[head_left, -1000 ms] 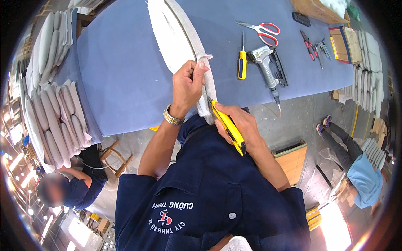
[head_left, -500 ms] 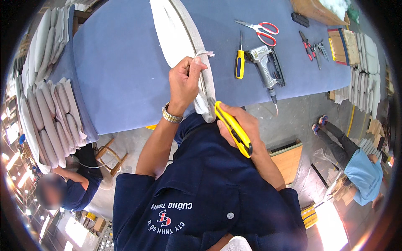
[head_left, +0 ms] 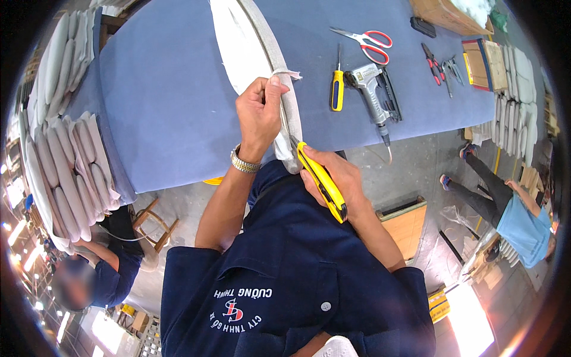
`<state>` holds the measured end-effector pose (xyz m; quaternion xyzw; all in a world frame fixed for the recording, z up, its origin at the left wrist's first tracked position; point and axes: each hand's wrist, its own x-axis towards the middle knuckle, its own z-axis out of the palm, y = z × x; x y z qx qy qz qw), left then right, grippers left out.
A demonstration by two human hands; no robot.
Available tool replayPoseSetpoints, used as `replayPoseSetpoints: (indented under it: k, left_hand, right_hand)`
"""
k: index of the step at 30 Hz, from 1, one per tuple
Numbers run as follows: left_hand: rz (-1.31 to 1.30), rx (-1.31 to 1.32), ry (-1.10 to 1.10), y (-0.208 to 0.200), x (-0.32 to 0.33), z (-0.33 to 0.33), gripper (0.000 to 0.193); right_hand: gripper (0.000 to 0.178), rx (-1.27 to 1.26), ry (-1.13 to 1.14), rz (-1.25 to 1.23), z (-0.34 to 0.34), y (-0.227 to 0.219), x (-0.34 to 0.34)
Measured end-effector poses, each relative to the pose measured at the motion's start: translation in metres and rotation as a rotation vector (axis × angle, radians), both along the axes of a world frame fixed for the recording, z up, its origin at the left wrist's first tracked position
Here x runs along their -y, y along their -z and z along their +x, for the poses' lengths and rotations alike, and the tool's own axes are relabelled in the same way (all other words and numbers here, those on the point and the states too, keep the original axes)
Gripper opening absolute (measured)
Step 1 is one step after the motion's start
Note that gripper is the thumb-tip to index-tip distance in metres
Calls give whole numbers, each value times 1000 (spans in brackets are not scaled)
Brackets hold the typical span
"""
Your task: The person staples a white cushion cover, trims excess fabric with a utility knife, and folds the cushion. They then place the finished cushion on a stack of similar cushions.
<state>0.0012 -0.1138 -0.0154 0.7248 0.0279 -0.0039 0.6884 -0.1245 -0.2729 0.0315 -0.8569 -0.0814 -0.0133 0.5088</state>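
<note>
A long, curved padded panel (head_left: 235,44), white on its flat face and grey along its fabric edge, extends from the blue table toward my lap. My left hand (head_left: 260,116) is closed in a pinch on the fabric at its edge, beside a frayed pale strip (head_left: 290,74). A yellow utility knife (head_left: 323,181) is gripped in my right hand (head_left: 345,178). Its tip meets the grey edge near the panel's close end, just below my left hand; the exact contact of the blade is hard to see.
On the blue table (head_left: 160,89) lie a screwdriver (head_left: 337,89), red-handled scissors (head_left: 375,47), a staple gun (head_left: 370,89) with a hose, and pliers (head_left: 434,65). Padded pieces (head_left: 74,172) are stacked at left. One person (head_left: 107,268) sits left; another (head_left: 517,220) stands right.
The knife in my right hand has shifted slightly left and up along the panel's edge. My left hand keeps its pinch. The person at right has changed stance.
</note>
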Motion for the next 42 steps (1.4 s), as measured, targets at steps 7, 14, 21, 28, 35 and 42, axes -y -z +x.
replayPoseSetpoints:
  k: [7,14,21,28,35,42]
  left_hand:
    - [117,30,-53,3,0,-2,36]
    - [0,-125,-144,3,-13,15,35]
    - [302,-7,-103,3,-35,15,36]
    - [133,-52,-367,50,-108,-8,34]
    - [212,-107,-607,111,-158,-70,25]
    - [481,172,-594,26,-8,-145,11]
  right_hand:
    - [48,-7,-25,32,-7,0,-2]
    - [44,-28,-59,90,-15,-2,-4]
    - [45,47,-59,56,-1,-21,16]
    - [21,-76,629,-65,41,72,165]
    - [47,-186,403,-650,105,149,306]
    - [53,-384,17,-35,123,91,227]
